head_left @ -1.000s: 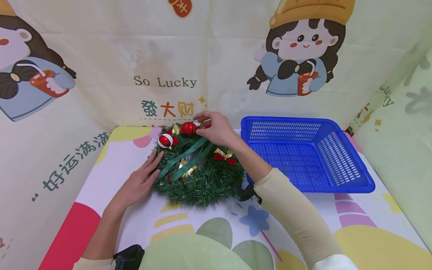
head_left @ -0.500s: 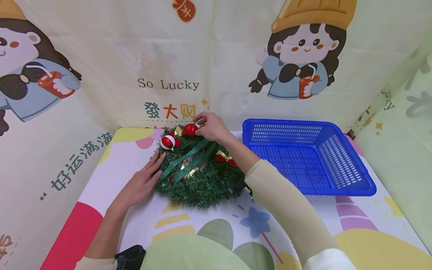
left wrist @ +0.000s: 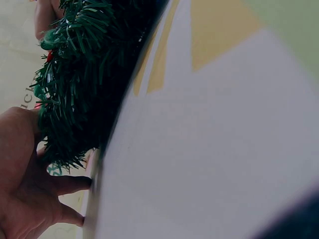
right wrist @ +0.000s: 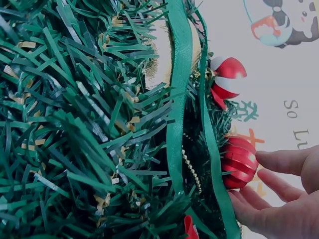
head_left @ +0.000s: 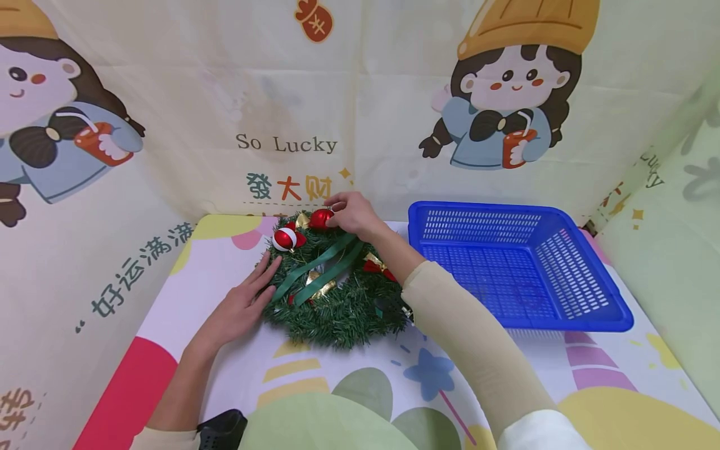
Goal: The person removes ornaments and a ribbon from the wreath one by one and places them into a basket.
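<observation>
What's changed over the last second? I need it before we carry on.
The right hand shifted slightly left, its fingers now overlapping the right edge of the plain red ball; the right sleeve swung left too. I can't tell whether the ball is gripped. The head view drifted slightly. The left hand stayed at the wreath's left side; wreath and blue basket stayed put.

- Wreath (head_left: 337, 322): deep green.
- Ribbon (right wrist: 180, 74): plain green.
- Ribbed ball (right wrist: 240, 162): uniform red.
- Banded ball (head_left: 284, 239): red and white.
- Bow (head_left: 373, 267): red with gold.
- Basket (head_left: 495, 275): solid blue.
- Counter (head_left: 239, 372): white, printed yellow, green and mauve.
- Wall cloth (head_left: 388, 94): cream, cartoon-printed.
</observation>
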Motion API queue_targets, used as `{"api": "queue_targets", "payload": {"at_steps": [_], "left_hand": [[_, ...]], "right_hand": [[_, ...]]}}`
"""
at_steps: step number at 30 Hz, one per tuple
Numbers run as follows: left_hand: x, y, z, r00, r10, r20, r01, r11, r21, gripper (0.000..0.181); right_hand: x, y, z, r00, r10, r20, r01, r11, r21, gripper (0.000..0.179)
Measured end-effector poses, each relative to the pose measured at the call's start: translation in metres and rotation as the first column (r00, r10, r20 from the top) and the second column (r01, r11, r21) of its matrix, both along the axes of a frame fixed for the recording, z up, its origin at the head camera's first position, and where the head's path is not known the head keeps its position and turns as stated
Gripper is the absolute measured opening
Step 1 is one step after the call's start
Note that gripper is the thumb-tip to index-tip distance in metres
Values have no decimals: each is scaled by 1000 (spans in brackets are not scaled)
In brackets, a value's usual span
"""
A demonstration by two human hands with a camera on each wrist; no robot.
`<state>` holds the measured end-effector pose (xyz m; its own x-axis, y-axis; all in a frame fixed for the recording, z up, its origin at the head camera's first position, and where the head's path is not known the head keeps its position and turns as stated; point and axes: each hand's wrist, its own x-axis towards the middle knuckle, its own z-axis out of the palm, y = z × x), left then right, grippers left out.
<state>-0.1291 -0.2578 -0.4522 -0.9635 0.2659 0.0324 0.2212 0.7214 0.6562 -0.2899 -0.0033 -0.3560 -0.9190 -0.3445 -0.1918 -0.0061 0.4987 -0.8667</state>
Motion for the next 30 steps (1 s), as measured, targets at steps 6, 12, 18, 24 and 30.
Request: {"api": "queue_targets", "payload": {"at_steps": [6, 12, 18, 24, 30], "left_hand": [[1, 1, 0, 1000, 2, -10, -2, 1000, 2, 60], [1, 2, 2, 1000, 4, -8, -4, 1000, 1, 60], [1, 1, 2, 1000, 6, -16, -6, 1000, 0, 60], [3, 2, 1, 1000, 5, -13, -5, 1000, 5, 60], [3, 2, 0, 1000, 7, -13, -7, 1000, 4, 60]], "right_hand": [[0, -3, 0, 1000, -16, 13, 16, 1000, 7, 45], [1, -6, 0, 1000, -23, 11, 23, 1000, 8, 46], [2, -10, -3, 999, -23, -33, 24, 999, 25, 42], [5, -11, -5, 998, -36, -42, 37, 999, 37, 39], [5, -11, -6, 998, -46, -42, 47, 998, 32, 39]]}}
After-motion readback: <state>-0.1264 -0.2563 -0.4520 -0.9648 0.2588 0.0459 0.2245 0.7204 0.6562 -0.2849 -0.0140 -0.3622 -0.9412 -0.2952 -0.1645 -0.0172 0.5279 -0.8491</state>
